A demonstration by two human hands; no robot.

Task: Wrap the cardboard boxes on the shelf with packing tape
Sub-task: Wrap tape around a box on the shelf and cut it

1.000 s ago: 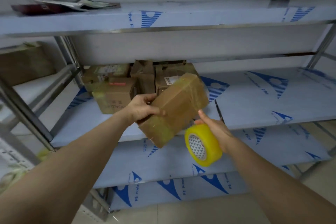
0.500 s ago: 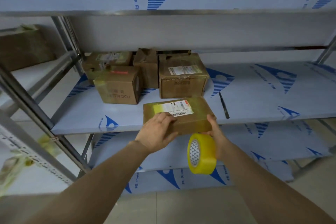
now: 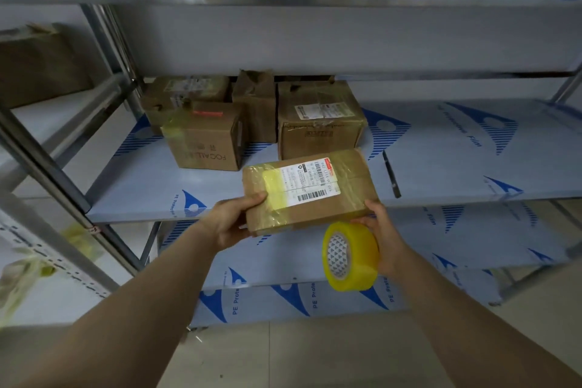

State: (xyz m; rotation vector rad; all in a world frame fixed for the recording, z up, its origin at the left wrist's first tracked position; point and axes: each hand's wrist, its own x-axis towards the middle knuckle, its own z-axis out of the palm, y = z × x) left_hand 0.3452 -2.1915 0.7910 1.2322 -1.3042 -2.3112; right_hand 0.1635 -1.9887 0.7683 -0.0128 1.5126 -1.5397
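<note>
Our left hand (image 3: 231, 224) grips the box (image 3: 310, 189) by one corner; our right hand (image 3: 385, 236), clutching the tape roll (image 3: 351, 255), touches another, over the shelf (image 3: 472, 167).

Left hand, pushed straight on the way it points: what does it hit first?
The left hand grips the taped flat box at its near left corner, so that comes first. Beyond it, probably the larger labelled box behind; depth is unclear.

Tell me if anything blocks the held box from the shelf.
Nothing visible does. The left hand and right hand, also gripping tape, hold the box at the front edge of the shelf; bare surface lies behind it, before the other boxes.
</note>
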